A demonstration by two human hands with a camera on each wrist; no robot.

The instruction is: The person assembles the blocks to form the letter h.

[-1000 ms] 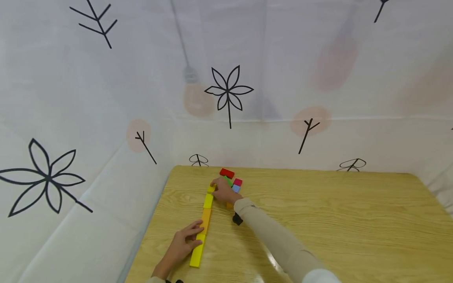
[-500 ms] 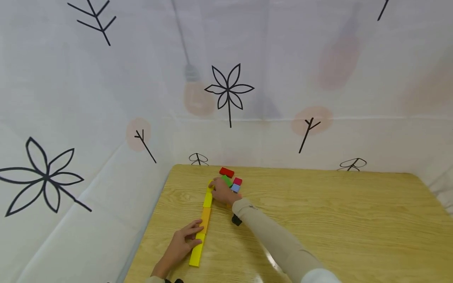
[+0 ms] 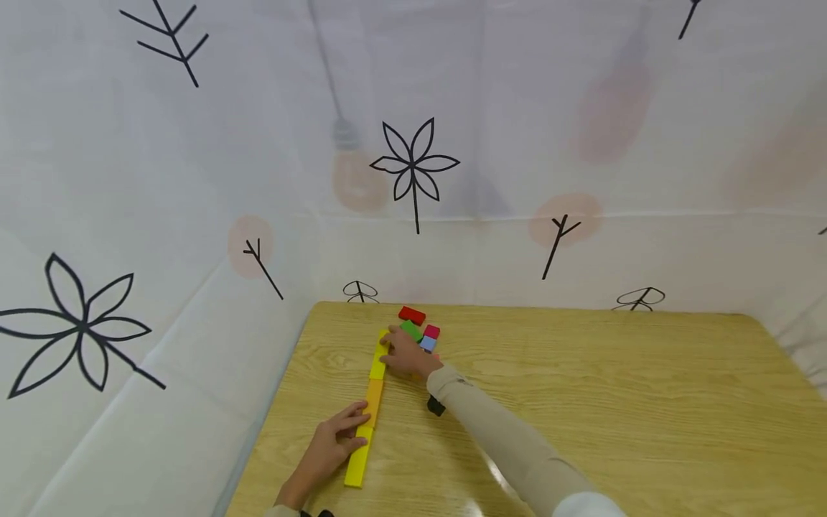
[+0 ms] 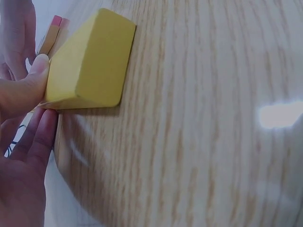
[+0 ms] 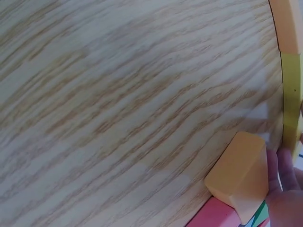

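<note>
Head view: block row (image 3: 374,402) lay on worktop (image 3: 581,402); left hand (image 3: 326,449) rested loosely extended fingers on it, thumb at near yellow block (image 3: 357,463). Right hand (image 3: 405,352) was bent over far end.

Left wrist view: thumb against near block's side.

Right wrist view: fingers pinched end yellow block (image 5: 290,135); orange block (image 5: 239,172), mostly hidden from head, touched pink block (image 5: 215,215).

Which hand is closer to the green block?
The right hand. It is just on the near side of the green block; the left hand is farther off, touching an orange block.
</note>
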